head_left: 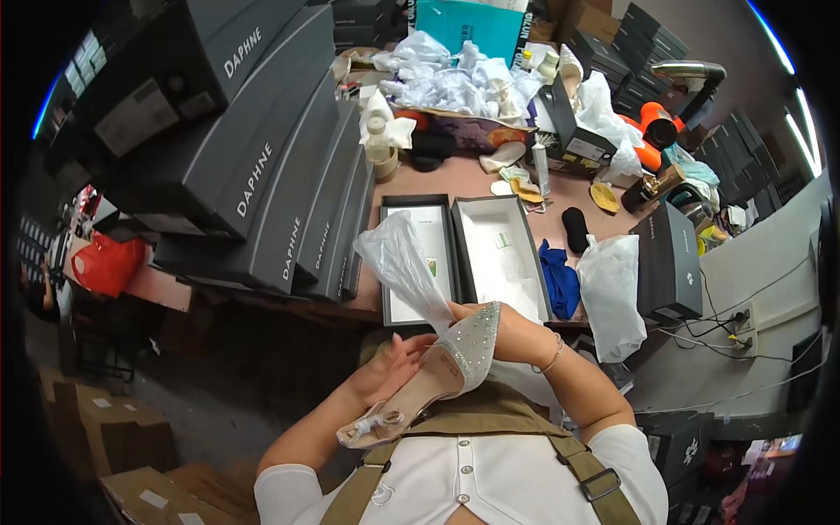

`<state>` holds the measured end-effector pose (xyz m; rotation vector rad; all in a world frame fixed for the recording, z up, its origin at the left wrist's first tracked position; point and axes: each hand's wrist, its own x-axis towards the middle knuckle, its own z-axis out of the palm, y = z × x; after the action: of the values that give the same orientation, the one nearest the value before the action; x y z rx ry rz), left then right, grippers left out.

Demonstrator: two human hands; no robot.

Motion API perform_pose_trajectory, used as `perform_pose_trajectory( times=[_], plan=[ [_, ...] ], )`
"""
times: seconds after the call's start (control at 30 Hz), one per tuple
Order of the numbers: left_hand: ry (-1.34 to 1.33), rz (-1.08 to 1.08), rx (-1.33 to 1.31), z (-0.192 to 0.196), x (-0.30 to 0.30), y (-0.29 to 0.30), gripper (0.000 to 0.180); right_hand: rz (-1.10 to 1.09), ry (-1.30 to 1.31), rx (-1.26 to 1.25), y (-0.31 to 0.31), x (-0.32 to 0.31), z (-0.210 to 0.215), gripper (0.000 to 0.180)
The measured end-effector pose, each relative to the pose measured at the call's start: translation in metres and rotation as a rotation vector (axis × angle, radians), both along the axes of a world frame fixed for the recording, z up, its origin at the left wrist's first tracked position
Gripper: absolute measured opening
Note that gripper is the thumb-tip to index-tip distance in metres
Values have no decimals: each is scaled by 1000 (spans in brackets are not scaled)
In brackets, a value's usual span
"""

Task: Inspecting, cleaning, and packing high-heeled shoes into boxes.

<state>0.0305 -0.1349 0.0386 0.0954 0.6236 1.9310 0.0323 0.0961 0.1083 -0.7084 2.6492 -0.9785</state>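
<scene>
A pale high-vamp shoe (475,352) with a pointed, sparkling toe and a clear strap is tilted in front of my chest, its toe up and to the right. My right hand (516,332) is closed around the toe end from behind; the shoe hides most of its fingers. From that hand a thin, translucent plastic bag (401,258) stretches up and left over an open box. My left hand (387,372) lies beside the shoe's middle, fingers stretched and apart. Whether it touches the shoe's underside is hidden.
On the pink table (420,182) sit an open dark box base (454,249) and its white-lined lid (499,249). Tall stacks of dark shoeboxes (262,201) stand left. A blue cloth (560,278) and white bag (611,293) lie right. Crumpled white paper (464,83) fills a back container.
</scene>
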Motion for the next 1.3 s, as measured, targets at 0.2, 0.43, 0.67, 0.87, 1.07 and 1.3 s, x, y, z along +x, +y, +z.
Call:
perform_pose_trajectory(
  times=[0.2,0.43,0.67,0.87,1.07,1.3],
  plan=[
    [-191,138,116,-18,-13,40,74,-33,-297,-225,15,14,5,55],
    [260,494,-298,1,0,68,58,-299,-379,-298,61,30,8,50],
    [102,-257,-590,44,-21,90,60,-356,-357,-373,76,37,2,37],
    [541,-181,-659,24,-29,65,47,-418,-253,-526,82,43,-24,31],
    [680,-133,-715,10,-15,53,46,-473,-169,-546,75,45,-24,27],
    [646,-77,-667,11,-11,47,43,-460,-117,-537,74,47,-15,25]
  ],
)
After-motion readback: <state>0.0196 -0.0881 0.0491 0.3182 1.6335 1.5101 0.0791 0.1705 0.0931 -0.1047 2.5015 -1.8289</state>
